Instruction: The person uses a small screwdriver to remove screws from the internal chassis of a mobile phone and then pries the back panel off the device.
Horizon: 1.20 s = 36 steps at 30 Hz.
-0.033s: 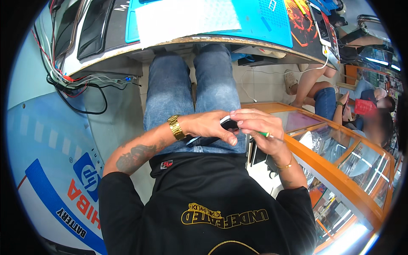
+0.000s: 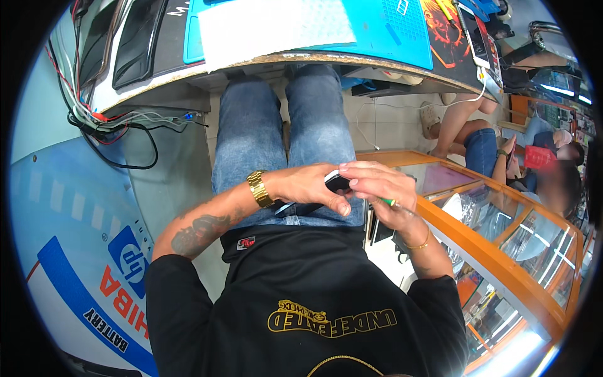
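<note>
Above my lap, my left hand holds a dark phone-like device with a pale rim, its thumb stretched along the near side. Most of the device is hidden by the hands. A dark flat edge shows under my left wrist; whether it belongs to the same device I cannot tell. My right hand bends over the device's right end, fingertips touching or very close to it. Between its thumb and fingers sits a thin tool with a green end, mostly covered by the palm.
Ahead stands a workbench with a blue mat, a white sheet and dark tablet-like devices. Cables hang at its left. A wood-framed glass case stands close on my right; other people sit beyond it.
My right hand and the green-ended tool have shifted very slightly. My left hand and the device look unmoved.
</note>
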Available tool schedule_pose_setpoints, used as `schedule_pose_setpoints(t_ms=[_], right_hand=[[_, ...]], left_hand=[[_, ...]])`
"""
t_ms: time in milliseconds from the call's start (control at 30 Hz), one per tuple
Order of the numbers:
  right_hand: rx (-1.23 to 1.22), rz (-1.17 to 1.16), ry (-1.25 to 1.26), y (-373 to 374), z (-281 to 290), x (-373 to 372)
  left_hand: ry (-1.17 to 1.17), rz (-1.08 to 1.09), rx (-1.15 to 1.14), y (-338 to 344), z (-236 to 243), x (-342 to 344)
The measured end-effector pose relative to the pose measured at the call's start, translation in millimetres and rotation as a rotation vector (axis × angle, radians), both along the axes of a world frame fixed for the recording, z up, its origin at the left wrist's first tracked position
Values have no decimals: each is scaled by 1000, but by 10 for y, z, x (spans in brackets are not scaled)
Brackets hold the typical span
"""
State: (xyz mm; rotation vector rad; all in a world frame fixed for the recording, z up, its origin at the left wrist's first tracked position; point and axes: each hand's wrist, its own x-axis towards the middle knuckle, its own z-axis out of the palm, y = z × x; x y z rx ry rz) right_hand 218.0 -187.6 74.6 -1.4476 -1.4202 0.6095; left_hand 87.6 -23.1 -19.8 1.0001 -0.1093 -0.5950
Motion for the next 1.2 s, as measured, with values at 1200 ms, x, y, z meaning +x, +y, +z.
schedule_pose_setpoints(t_ms=[1200], right_hand=[[-139,-5,80,-6,48,93]], left_hand=[[98,23,59,-90,115,-19]])
